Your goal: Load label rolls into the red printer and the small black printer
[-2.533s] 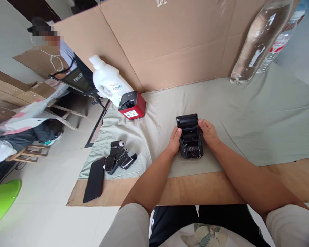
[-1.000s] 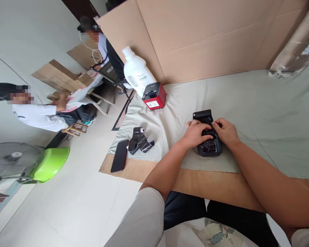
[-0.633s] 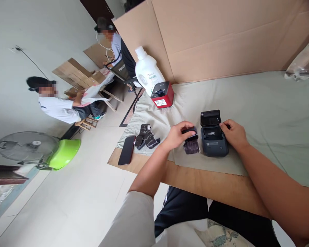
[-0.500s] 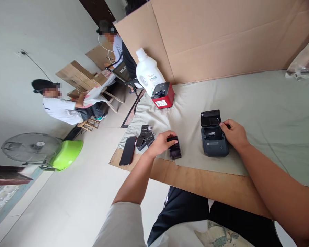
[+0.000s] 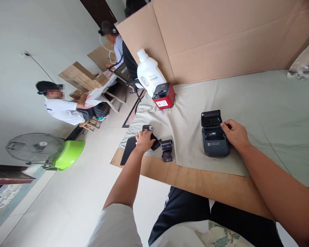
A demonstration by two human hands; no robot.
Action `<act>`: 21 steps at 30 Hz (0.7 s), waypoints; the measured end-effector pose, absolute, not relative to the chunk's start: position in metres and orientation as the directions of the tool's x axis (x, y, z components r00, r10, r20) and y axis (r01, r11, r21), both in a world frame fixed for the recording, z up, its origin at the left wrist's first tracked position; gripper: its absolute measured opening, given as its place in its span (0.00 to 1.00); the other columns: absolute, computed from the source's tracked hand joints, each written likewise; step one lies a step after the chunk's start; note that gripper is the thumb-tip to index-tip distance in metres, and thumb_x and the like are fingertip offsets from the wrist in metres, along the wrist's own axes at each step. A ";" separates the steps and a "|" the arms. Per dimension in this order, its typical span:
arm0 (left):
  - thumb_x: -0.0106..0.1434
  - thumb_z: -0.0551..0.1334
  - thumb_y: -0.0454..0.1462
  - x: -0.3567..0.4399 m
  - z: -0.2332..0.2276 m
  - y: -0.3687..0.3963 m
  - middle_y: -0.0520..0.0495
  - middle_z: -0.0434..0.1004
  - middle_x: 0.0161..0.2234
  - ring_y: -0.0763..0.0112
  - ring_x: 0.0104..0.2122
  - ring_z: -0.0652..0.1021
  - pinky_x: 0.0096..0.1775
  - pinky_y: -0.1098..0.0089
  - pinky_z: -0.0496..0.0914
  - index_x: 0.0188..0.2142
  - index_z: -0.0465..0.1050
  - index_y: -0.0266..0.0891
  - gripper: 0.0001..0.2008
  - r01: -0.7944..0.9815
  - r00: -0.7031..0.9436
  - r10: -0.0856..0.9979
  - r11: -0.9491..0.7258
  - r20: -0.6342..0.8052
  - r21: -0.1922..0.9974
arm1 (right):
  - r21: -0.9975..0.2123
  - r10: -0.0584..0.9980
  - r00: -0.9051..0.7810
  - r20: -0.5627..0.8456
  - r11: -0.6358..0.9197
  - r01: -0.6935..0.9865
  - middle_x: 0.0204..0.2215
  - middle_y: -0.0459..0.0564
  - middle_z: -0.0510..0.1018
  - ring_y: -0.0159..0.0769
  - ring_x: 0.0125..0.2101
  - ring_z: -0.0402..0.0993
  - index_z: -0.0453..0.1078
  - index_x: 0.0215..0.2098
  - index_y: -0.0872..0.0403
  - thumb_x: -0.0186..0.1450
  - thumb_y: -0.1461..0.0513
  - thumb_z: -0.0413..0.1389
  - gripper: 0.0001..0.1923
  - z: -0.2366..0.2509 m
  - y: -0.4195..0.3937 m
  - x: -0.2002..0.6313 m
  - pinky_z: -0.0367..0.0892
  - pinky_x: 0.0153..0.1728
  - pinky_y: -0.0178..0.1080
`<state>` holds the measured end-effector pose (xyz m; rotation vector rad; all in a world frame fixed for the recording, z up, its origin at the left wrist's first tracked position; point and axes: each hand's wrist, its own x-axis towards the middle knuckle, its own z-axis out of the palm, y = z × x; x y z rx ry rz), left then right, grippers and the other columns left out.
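In the head view, a small dark portable label printer [image 5: 216,145] lies on the cloth with its lid [image 5: 211,118] raised and the inner bay showing. My right hand [image 5: 236,133] is at its right side, with thumb and forefinger closed on the printer's edge by the lid hinge. My left hand [image 5: 144,141] reaches over several dark, shiny rolls [image 5: 156,142], its fingers apart and partly covering them. Just right of it, a dark roll with a loose strip [image 5: 167,151] lies by itself. A dark phone [image 5: 128,150] lies left of my left hand.
A red and black box-shaped device [image 5: 167,100] stands before a white jug [image 5: 150,73]. Cardboard [image 5: 221,37] walls the back of the cloth-covered table [image 5: 260,106]. Clear plastic wrapping [image 5: 302,63] lies far right. Other people [image 5: 63,109] sit left, beyond a fan [image 5: 33,147] and green basin [image 5: 69,155].
My left hand has let go of the dark roll, which now lies slightly further left, and has moved left over the other rolls. My right hand has stayed at the printer.
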<state>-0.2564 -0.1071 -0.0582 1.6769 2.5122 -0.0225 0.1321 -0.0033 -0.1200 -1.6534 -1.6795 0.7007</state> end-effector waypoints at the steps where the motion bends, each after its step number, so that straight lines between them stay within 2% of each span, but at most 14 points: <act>1: 0.61 0.62 0.37 -0.255 -0.060 -0.104 0.35 0.72 0.56 0.40 0.59 0.64 0.57 0.43 0.59 0.49 0.74 0.40 0.16 0.924 -0.372 0.914 0.381 -0.159 0.025 | -0.774 0.995 0.027 0.094 0.055 0.631 0.26 0.50 0.78 0.42 0.29 0.71 0.70 0.28 0.50 0.62 0.49 0.52 0.15 -0.120 -0.004 0.132 0.61 0.31 0.41; 3: 0.61 0.61 0.36 -0.252 -0.062 -0.100 0.35 0.73 0.55 0.40 0.60 0.64 0.58 0.43 0.58 0.48 0.74 0.39 0.15 0.924 -0.375 0.909 0.383 -0.181 0.009 | -0.779 0.996 0.029 0.089 0.051 0.625 0.26 0.50 0.78 0.41 0.29 0.71 0.70 0.28 0.50 0.62 0.49 0.52 0.15 -0.120 -0.004 0.132 0.61 0.31 0.41; 5: 0.61 0.61 0.35 -0.249 -0.058 -0.097 0.36 0.74 0.52 0.43 0.59 0.65 0.59 0.45 0.59 0.47 0.75 0.39 0.14 0.930 -0.347 0.928 0.359 -0.133 0.081 | -0.779 0.997 0.028 0.078 0.044 0.626 0.27 0.50 0.79 0.41 0.29 0.71 0.70 0.28 0.50 0.62 0.50 0.52 0.14 -0.120 -0.004 0.132 0.61 0.31 0.41; 7: 0.60 0.61 0.35 -0.244 -0.049 -0.097 0.39 0.74 0.50 0.48 0.56 0.69 0.58 0.50 0.62 0.47 0.74 0.39 0.15 0.926 -0.265 0.963 0.265 -0.037 0.269 | -0.777 0.997 0.024 0.077 0.045 0.628 0.27 0.50 0.79 0.41 0.29 0.71 0.70 0.29 0.50 0.62 0.51 0.52 0.13 -0.119 -0.005 0.131 0.60 0.31 0.40; 9: 0.60 0.61 0.37 -0.235 -0.035 -0.097 0.42 0.74 0.46 0.56 0.49 0.73 0.53 0.56 0.67 0.50 0.72 0.39 0.17 0.838 -0.177 0.983 0.124 0.049 0.532 | -0.779 0.997 0.021 0.080 0.049 0.625 0.27 0.50 0.78 0.41 0.29 0.71 0.69 0.29 0.50 0.62 0.52 0.53 0.12 -0.119 -0.005 0.130 0.60 0.31 0.40; 11: 0.61 0.63 0.42 -0.220 -0.019 -0.099 0.45 0.73 0.41 0.64 0.41 0.75 0.45 0.62 0.70 0.54 0.68 0.40 0.22 0.641 -0.101 0.992 0.012 0.069 0.768 | -0.782 0.997 0.022 0.075 0.045 0.622 0.26 0.50 0.78 0.41 0.29 0.70 0.69 0.28 0.50 0.62 0.53 0.53 0.11 -0.118 -0.005 0.130 0.60 0.31 0.40; 13: 0.61 0.65 0.46 -0.197 -0.004 -0.100 0.47 0.73 0.39 0.70 0.33 0.74 0.37 0.67 0.70 0.57 0.64 0.42 0.27 0.410 0.028 1.000 -0.021 0.010 0.912 | -0.785 0.997 0.017 0.071 0.045 0.618 0.26 0.50 0.78 0.40 0.29 0.70 0.69 0.28 0.50 0.63 0.53 0.52 0.11 -0.118 -0.005 0.129 0.59 0.31 0.40; 15: 0.59 0.67 0.47 -0.167 0.006 -0.099 0.48 0.72 0.38 0.73 0.30 0.73 0.34 0.70 0.68 0.57 0.63 0.43 0.29 0.249 0.231 0.971 -0.003 -0.057 0.969 | -0.787 0.997 0.010 0.071 0.050 0.615 0.26 0.50 0.77 0.40 0.29 0.70 0.68 0.28 0.50 0.63 0.54 0.52 0.11 -0.117 -0.006 0.129 0.59 0.31 0.40; 17: 0.58 0.69 0.43 -0.136 0.007 -0.095 0.48 0.72 0.37 0.73 0.32 0.73 0.35 0.71 0.67 0.55 0.64 0.42 0.27 0.204 0.405 0.910 0.004 -0.088 0.979 | -0.790 0.997 0.002 0.072 0.056 0.611 0.26 0.49 0.77 0.40 0.29 0.69 0.68 0.27 0.50 0.63 0.54 0.52 0.11 -0.115 -0.006 0.128 0.58 0.31 0.39; 19: 0.58 0.68 0.38 -0.105 0.000 -0.086 0.48 0.72 0.37 0.72 0.35 0.74 0.38 0.71 0.68 0.51 0.65 0.41 0.22 0.233 0.480 0.875 -0.051 -0.069 0.971 | -0.791 0.998 -0.002 0.070 0.057 0.609 0.26 0.49 0.76 0.39 0.29 0.69 0.67 0.27 0.50 0.63 0.54 0.51 0.11 -0.114 -0.007 0.128 0.58 0.31 0.39; 21: 0.58 0.65 0.35 -0.079 -0.012 -0.074 0.48 0.73 0.39 0.70 0.38 0.75 0.41 0.69 0.69 0.46 0.66 0.40 0.17 0.314 0.480 0.877 -0.141 -0.029 0.939 | -0.788 0.998 -0.007 0.070 0.059 0.612 0.26 0.49 0.76 0.39 0.29 0.69 0.67 0.27 0.50 0.64 0.54 0.51 0.11 -0.113 -0.007 0.128 0.58 0.30 0.39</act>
